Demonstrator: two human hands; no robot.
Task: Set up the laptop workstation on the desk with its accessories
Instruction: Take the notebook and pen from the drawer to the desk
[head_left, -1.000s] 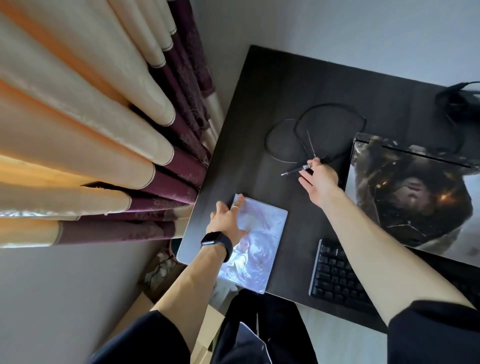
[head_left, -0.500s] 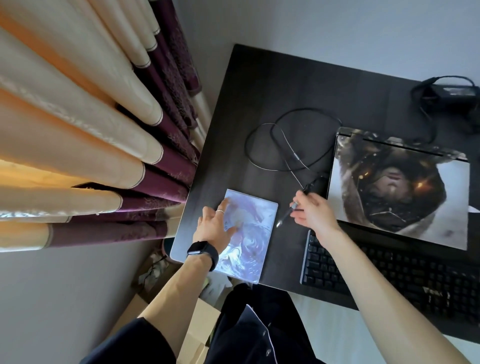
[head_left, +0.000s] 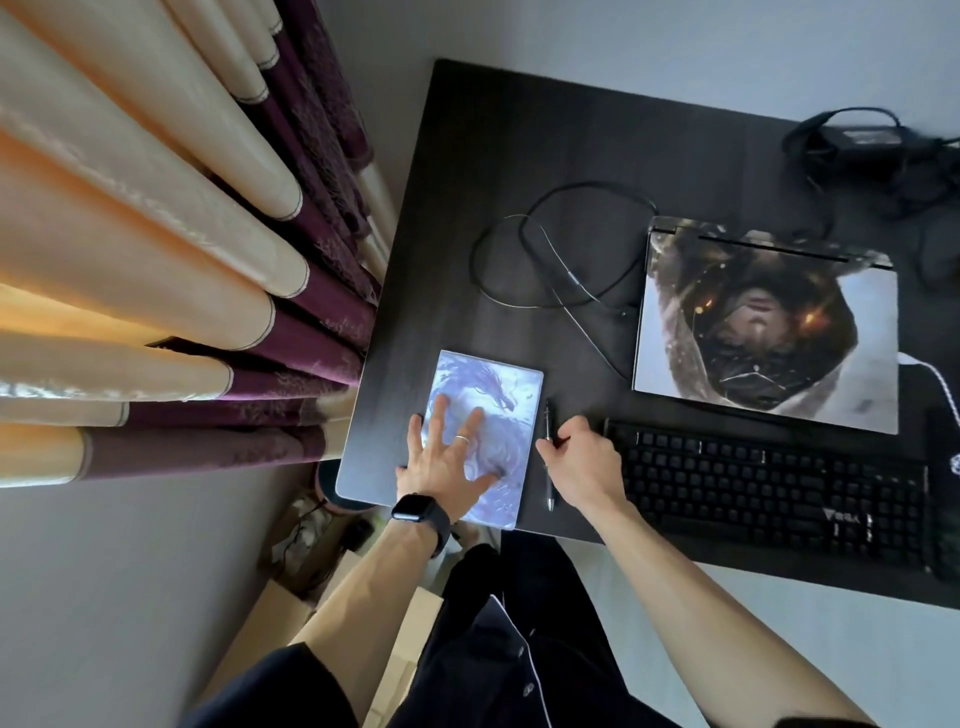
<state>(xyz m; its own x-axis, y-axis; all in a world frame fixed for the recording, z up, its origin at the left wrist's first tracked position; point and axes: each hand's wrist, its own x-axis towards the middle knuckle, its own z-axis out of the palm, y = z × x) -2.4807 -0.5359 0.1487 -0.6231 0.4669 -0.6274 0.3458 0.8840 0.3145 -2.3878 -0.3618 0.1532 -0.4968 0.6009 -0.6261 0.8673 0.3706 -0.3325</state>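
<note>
A closed laptop (head_left: 769, 332) with a picture skin on its lid lies on the dark desk (head_left: 519, 156). A black keyboard (head_left: 769, 488) sits in front of it at the near edge. Left of the keyboard lies a thin book or pad with pale blue dragon art (head_left: 498, 395). My left hand (head_left: 447, 457) rests flat on it with fingers spread. A dark pen (head_left: 547, 415) lies along the pad's right edge, and my right hand (head_left: 582, 462) pinches its middle against the desk.
A thin black cable (head_left: 561, 249) loops on the desk left of the laptop. A power brick with tangled cord (head_left: 867, 140) sits at the far right, a dark mouse (head_left: 940, 249) beside the laptop. Curtains (head_left: 182, 260) hang left; boxes stand below the desk.
My right hand has carried the pen from near the cable loop down to the pad's right edge. My left hand has stayed on the pad, which now lies squarer to the desk edge.
</note>
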